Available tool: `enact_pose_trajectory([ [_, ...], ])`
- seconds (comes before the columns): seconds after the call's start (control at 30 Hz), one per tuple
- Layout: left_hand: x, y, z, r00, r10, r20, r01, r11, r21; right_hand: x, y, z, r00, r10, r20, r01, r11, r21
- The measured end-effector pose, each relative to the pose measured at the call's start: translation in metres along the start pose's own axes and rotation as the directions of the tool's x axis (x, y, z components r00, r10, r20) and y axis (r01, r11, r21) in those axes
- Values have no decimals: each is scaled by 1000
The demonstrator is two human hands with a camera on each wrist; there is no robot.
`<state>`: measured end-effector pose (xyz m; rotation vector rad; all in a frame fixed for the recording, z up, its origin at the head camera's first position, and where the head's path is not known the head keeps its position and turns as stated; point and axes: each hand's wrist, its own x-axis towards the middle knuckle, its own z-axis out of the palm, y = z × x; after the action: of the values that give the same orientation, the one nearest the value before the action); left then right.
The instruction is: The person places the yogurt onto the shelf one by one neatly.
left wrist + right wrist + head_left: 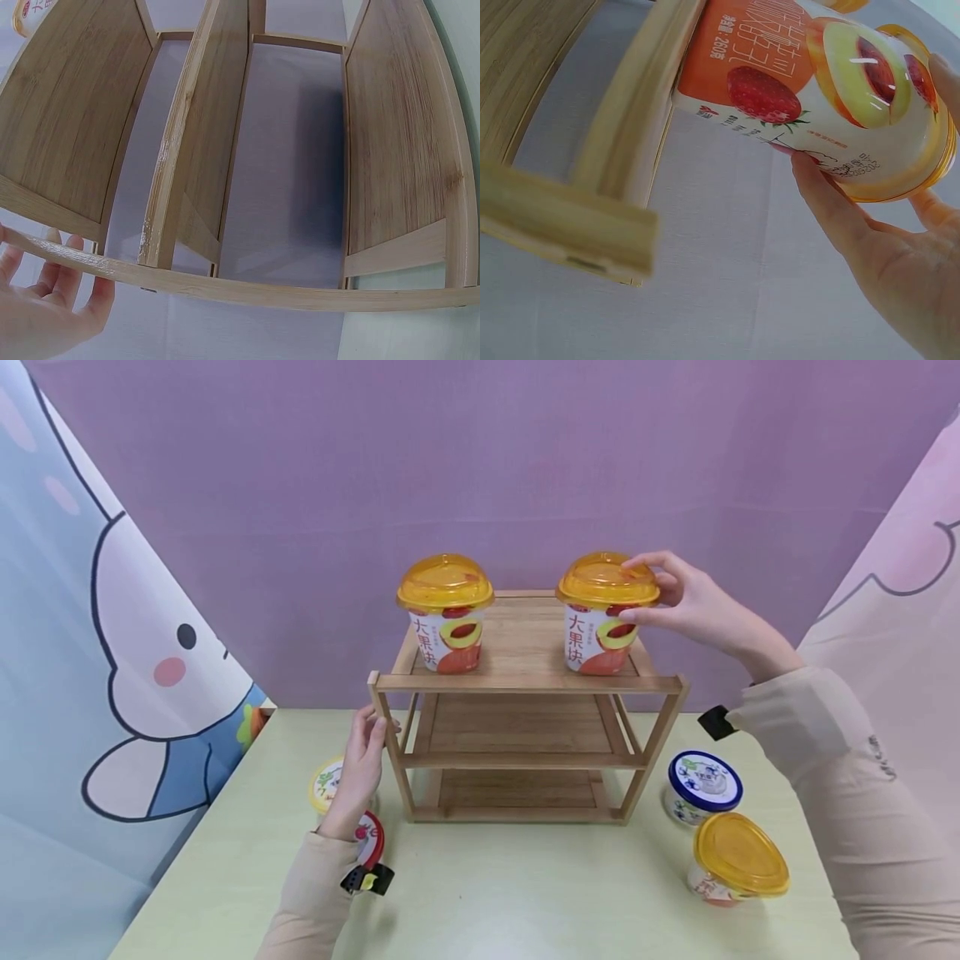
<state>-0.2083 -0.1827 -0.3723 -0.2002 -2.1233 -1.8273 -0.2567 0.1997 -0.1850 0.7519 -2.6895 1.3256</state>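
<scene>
A three-tier wooden shelf (525, 685) stands on the table. My right hand (693, 602) grips a yogurt cup (600, 639) with a domed orange lid at the right of the top tier. The right wrist view shows thumb and fingers around the cup (780, 90), whose base is at the shelf board. A matching yogurt cup (447, 639) stands on the left of that tier. My left hand (362, 764) holds the shelf's left front upright; in the left wrist view the fingers (67, 274) reach around the post (247, 291).
Right of the shelf are a blue-lidded tub (705, 781) and a tilted-looking orange-lidded cup (738, 856). A yellow-lidded tub (324, 785) and a red-lidded tub (371, 839) sit left, partly hidden by my left arm. A purple curtain (525, 460) hangs behind.
</scene>
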Motion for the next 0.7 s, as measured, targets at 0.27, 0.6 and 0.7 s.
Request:
enact_pose_trajectory([
  [0.27, 0, -1, 0, 1000, -15, 0, 15, 1000, 14, -1, 3, -1, 999, -28, 19, 27, 1000, 11],
  [0.6, -1, 0, 0, 1000, -8, -2, 8, 1000, 11, -5, 7, -2, 999, -38, 18, 38, 999, 6],
  [0.7, 0, 0, 0, 1000, -11, -2, 11, 1000, 8, -5, 6, -2, 999, -32, 18, 32, 999, 0],
])
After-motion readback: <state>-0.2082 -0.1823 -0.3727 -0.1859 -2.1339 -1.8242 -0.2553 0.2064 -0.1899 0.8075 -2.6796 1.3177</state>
